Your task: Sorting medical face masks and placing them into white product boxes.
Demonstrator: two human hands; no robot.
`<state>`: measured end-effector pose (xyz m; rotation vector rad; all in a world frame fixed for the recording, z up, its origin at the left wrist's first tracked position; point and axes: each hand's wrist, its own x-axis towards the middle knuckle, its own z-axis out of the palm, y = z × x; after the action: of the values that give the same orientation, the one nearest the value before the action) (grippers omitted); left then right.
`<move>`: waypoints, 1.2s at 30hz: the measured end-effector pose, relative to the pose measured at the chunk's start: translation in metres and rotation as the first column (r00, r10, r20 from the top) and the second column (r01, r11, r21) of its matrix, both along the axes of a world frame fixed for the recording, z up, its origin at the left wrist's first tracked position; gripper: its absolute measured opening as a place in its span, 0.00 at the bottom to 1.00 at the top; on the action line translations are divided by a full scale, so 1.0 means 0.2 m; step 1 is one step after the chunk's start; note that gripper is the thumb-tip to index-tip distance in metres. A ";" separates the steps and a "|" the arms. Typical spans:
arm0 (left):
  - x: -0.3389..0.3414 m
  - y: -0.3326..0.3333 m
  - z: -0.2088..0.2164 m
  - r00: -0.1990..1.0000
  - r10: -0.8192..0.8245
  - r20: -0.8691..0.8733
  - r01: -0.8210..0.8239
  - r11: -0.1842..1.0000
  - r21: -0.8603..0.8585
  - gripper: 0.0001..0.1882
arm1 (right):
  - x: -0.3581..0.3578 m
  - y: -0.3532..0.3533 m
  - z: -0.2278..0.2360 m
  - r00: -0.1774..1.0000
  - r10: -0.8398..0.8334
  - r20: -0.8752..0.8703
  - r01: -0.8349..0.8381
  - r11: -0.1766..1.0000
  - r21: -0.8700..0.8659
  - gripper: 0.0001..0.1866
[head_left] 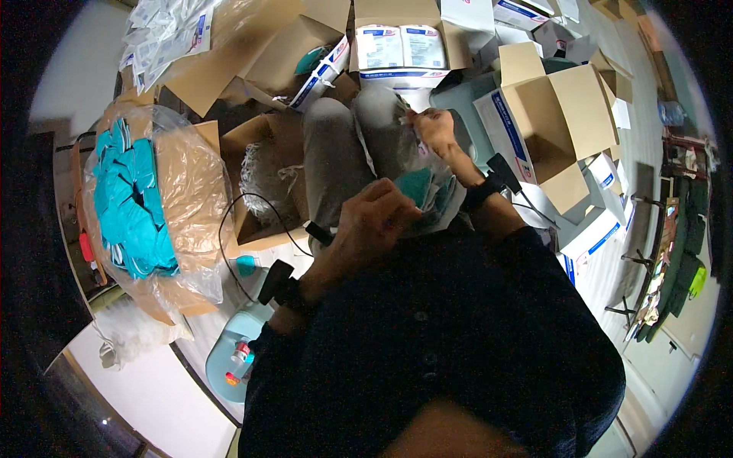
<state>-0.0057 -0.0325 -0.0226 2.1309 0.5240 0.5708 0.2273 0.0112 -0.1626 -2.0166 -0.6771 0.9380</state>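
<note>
A clear plastic bag lies over my lap, with teal pieces showing at its near end. My left hand is closed at that end, its fingers bent against the teal pieces and the plastic. Farther out and to the right, my right hand pinches the bag's far edge above my knee. Its fingertips are partly hidden. To the left, a heap of similar teal pieces with pale edges rests on a large clear plastic liner over a cardboard box.
An open carton of white packs stands beyond my knees. Another open carton is at the right, a brown box with crumpled plastic at the left. White packets lie far left. A bottle rests on a pale blue stool.
</note>
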 end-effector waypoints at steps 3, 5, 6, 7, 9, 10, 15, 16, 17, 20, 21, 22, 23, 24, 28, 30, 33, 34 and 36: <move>0.04 -0.01 0.03 0.998 0.044 -0.050 -0.041 0.997 0.069 0.21 | 0.06 -0.01 -0.05 0.991 -0.135 -0.008 0.134 0.988 -0.075 0.21; 0.06 -0.01 0.04 0.988 0.121 -0.101 -0.107 0.985 0.136 0.28 | 0.03 0.00 -0.03 0.976 -0.214 -0.036 0.209 0.972 -0.109 0.21; 0.08 -0.02 0.03 0.978 0.161 -0.132 -0.141 0.979 0.149 0.31 | 0.01 0.01 -0.02 0.967 -0.251 -0.051 0.245 0.963 -0.111 0.21; 0.08 -0.02 0.01 0.970 0.191 -0.152 -0.169 0.974 0.151 0.31 | 0.00 0.01 -0.01 0.957 -0.282 -0.060 0.275 0.955 -0.112 0.22; 0.09 0.00 -0.08 0.955 0.230 -0.188 -0.205 0.968 0.145 0.31 | 0.02 0.01 0.02 0.884 -0.384 -0.267 0.362 0.923 -0.127 0.20; 0.08 0.03 -0.17 0.950 0.240 -0.200 -0.215 0.967 0.136 0.30 | 0.03 0.02 0.03 0.828 -0.428 -0.362 0.405 0.903 -0.140 0.19; 0.14 0.36 -0.11 0.936 0.342 -0.084 -0.349 0.869 -0.350 0.18 | 0.30 0.00 -0.20 0.525 -0.335 -0.783 0.439 0.894 -0.089 0.24; 0.03 0.45 -0.13 0.910 0.402 -0.099 -0.408 0.829 -0.383 0.17 | 0.23 0.05 -0.10 0.514 -0.260 -0.817 0.378 0.924 -0.057 0.27; -0.09 0.53 -0.24 0.898 0.440 -0.008 -0.388 0.783 -0.487 0.15 | 0.16 0.09 0.04 0.502 -0.190 -0.843 0.311 0.950 -0.029 0.31; -0.16 0.71 -0.27 0.806 0.574 -0.146 -0.485 0.500 -0.717 0.14 | 0.14 0.07 0.22 0.634 -0.084 -0.768 0.217 0.973 0.073 0.35; -0.15 0.75 -0.26 0.804 0.579 -0.136 -0.411 0.374 -0.832 0.15 | 0.14 0.05 0.22 0.741 0.043 -0.670 0.081 0.985 0.152 0.36; -0.16 0.78 -0.27 0.796 0.591 -0.129 -0.321 0.231 -0.919 0.16 | 0.09 0.04 0.28 0.744 0.114 -0.659 0.004 0.984 0.175 0.35; -0.17 0.81 -0.27 0.786 0.606 -0.123 -0.216 0.083 -0.973 0.17 | 0.02 0.04 0.35 0.740 0.189 -0.645 -0.075 0.977 0.199 0.34; -0.21 0.86 -0.31 0.814 0.567 -0.125 -0.214 0.093 -0.972 0.19 | -0.03 0.04 0.38 0.670 0.193 -0.717 -0.078 0.979 0.191 0.36; -0.15 0.96 -0.40 0.780 0.615 -0.114 -0.160 0.019 -0.987 0.21 | -0.16 0.17 0.53 0.648 0.314 -0.694 -0.145 0.945 0.292 0.38; -0.17 1.03 -0.48 0.753 0.641 -0.149 -0.185 -0.012 -0.983 0.22 | -0.25 0.29 0.56 0.838 0.380 -0.391 -0.285 0.917 0.280 0.34; -0.07 1.11 -0.50 0.695 0.719 -0.013 -0.182 0.159 -0.970 0.24 | -0.25 0.43 0.50 0.910 0.343 -0.233 -0.275 0.920 0.281 0.30; -0.09 1.17 -0.55 0.658 0.751 0.063 -0.246 0.293 -0.924 0.26 | -0.26 0.48 0.49 0.905 0.364 -0.222 -0.290 0.907 0.305 0.31; -0.16 1.24 -0.67 0.590 0.804 0.070 -0.297 0.296 -0.908 0.25 | -0.30 0.58 0.52 0.887 0.381 -0.262 -0.308 0.910 0.278 0.33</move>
<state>-0.0372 0.2162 -0.1563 0.6903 1.0276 1.0243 0.1676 0.1280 -0.0580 -1.5237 -0.9395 1.2917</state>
